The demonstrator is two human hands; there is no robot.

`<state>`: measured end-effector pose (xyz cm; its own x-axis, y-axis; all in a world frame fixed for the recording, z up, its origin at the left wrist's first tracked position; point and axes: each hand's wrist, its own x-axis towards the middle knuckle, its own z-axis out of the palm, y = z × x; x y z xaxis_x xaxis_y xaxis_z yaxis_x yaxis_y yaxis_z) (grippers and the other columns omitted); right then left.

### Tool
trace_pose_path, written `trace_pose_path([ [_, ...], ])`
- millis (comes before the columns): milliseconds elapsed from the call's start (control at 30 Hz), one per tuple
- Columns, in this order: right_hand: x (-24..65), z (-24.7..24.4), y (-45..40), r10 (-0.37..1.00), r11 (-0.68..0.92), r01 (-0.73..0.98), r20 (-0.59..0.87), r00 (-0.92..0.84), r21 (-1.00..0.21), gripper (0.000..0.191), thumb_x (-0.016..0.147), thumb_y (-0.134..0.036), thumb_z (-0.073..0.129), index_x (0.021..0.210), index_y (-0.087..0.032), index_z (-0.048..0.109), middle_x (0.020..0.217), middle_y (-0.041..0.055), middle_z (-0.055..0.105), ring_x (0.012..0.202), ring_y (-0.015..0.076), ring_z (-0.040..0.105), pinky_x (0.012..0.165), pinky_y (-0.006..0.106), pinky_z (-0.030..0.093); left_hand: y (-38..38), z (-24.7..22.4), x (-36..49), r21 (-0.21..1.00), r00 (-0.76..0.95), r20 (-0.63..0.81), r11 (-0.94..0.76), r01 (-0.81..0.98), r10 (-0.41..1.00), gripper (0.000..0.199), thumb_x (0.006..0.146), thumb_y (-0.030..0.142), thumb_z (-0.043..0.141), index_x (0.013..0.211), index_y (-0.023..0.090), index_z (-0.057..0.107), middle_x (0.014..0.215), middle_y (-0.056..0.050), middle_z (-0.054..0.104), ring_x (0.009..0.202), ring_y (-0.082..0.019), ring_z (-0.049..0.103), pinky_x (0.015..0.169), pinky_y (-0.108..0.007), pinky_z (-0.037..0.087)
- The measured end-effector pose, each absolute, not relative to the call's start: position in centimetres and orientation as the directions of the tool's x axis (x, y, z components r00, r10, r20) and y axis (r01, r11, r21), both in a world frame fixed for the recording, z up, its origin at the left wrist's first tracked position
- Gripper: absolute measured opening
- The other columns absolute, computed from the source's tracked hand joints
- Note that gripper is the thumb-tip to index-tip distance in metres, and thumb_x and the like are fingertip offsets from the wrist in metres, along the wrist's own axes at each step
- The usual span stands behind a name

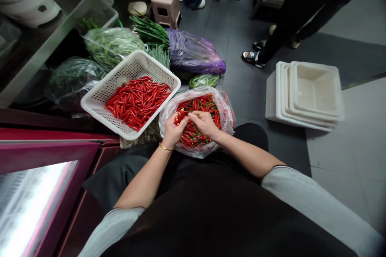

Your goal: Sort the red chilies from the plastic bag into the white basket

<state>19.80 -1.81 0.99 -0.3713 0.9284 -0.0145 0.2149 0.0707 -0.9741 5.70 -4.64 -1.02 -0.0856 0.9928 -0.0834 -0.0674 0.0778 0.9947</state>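
Several red chilies (180, 117) are bunched in my left hand (172, 130), its fingers curled round them. My right hand (205, 123) meets it, thumb and fingers pinched together at the left fingertips; what they pinch is too small to make out. Both hands are over a clear plastic bag (226, 113) of red chilies with green stems (195, 138), which sits between my knees. To the left, a white perforated basket (95, 93) holds a heap of red chilies (137, 102) that show no green stems.
Bagged greens (113, 44) and a purple-wrapped bundle (196, 52) of long green stalks lie beyond the basket. Stacked white tubs (316, 88) stand at right. A pink stool (165, 3) and other people's legs (283, 28) are farther off. A lit glass-fronted unit (36, 204) stands near left.
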Motion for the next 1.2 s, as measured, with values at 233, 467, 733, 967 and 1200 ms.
trace_pose_path([
  [233, 26.3, 4.0, -0.1, 0.962, 0.239, 0.43, 0.153, -0.226, -0.871, 0.049, 0.098, -0.051, 0.028, 0.076, -0.019, 0.057, 0.059, -0.0015, 0.053, 0.051, 0.0107, 0.049, 0.055, 0.024, 0.041, -3.7, -2.2, 4.2, 0.992, -0.188, -0.117, 0.123, 0.023, 0.975, 0.032, 0.074, 0.044, 0.07, 0.07, 0.018, 0.053, 0.054, 0.005, 0.047, 0.044, -0.006, 0.038, 0.043, -0.021, 0.031],
  [467, 27.8, -1.4, 8.4, 0.787, 0.54, 0.838, -0.302, -0.538, -0.085, 0.033, 0.095, -0.024, 0.038, 0.118, -0.016, 0.06, 0.128, 0.0165, 0.057, 0.098, 0.0253, 0.06, 0.083, 0.038, 0.046, -2.9, -3.1, 4.8, 0.955, -0.029, -0.297, 0.296, -0.03, 0.954, 0.031, 0.063, 0.036, 0.078, 0.074, 0.017, 0.056, 0.06, 0.004, 0.05, 0.049, -0.007, 0.041, 0.047, -0.021, 0.033],
  [733, 29.1, -1.3, 9.1, 0.716, 0.644, 0.763, -0.307, -0.627, -0.057, 0.038, 0.097, -0.024, 0.032, 0.123, -0.016, 0.059, 0.125, 0.0155, 0.059, 0.098, 0.025, 0.059, 0.078, 0.034, 0.042, -0.8, -0.7, 6.1, 0.978, 0.074, -0.209, 0.209, 0.005, 0.975, 0.022, 0.066, 0.029, 0.072, 0.075, 0.016, 0.056, 0.067, 0.001, 0.06, 0.055, -0.008, 0.051, 0.053, -0.022, 0.04],
  [967, 29.0, -2.1, 8.8, 0.645, 0.718, 0.694, -0.427, -0.634, 0.052, 0.035, 0.093, -0.021, 0.037, 0.104, -0.009, 0.067, 0.102, 0.0177, 0.068, 0.083, 0.0239, 0.061, 0.068, 0.031, 0.038, 0.6, -0.3, 7.0, 0.958, 0.103, -0.282, 0.286, -0.028, 0.954, 0.024, 0.067, 0.028, 0.07, 0.071, 0.018, 0.048, 0.053, 0.006, 0.047, 0.044, -0.006, 0.04, 0.045, -0.021, 0.032],
  [1200, 27.3, 1.1, 6.5, 0.594, 0.765, 0.639, -0.297, -0.748, -0.081, 0.036, 0.095, -0.029, 0.038, 0.093, -0.008, 0.067, 0.088, 0.015, 0.069, 0.069, 0.0174, 0.056, 0.061, 0.029, 0.032, 1.5, -1.1, 8.7, 0.852, 0.228, 0.013, -0.13, 0.507, 0.974, 0.009, 0.068, 0.015, 0.061, 0.068, 0.017, 0.052, 0.065, 0.001, 0.052, 0.062, -0.012, 0.044, 0.063, -0.026, 0.038],
])
